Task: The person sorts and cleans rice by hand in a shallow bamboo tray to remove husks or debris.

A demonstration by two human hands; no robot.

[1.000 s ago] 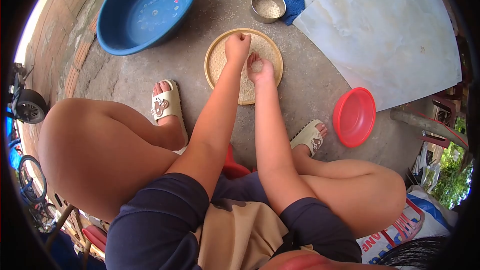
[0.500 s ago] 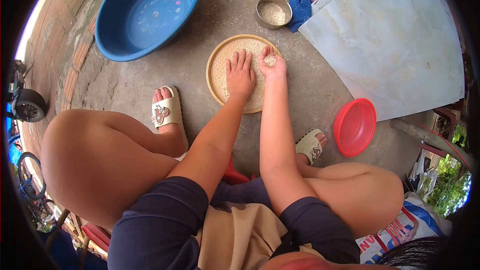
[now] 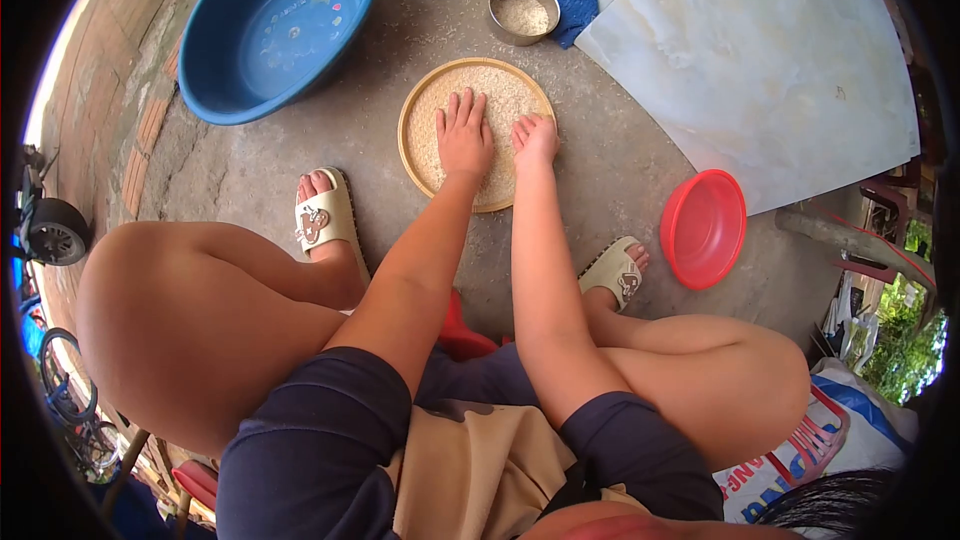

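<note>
Left hand (image 3: 466, 148): flat, fingers spread on rice (image 3: 506, 90) | right hand (image 3: 536, 143): cupped→curled closed over round tray (image 3: 403, 136); I can't tell contents

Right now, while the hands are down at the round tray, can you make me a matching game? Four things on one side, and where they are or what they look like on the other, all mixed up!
Things:
1. Left hand
2. Right hand
3. Metal bowl
4. Small plastic bowl

Clues:
A. Beside the blue cloth
B. Fingers curled, near the edge of the round tray
C. Red all over
D. Palm down, fingers spread over the pale grains

Right pairs: 1-D, 2-B, 3-A, 4-C
</note>
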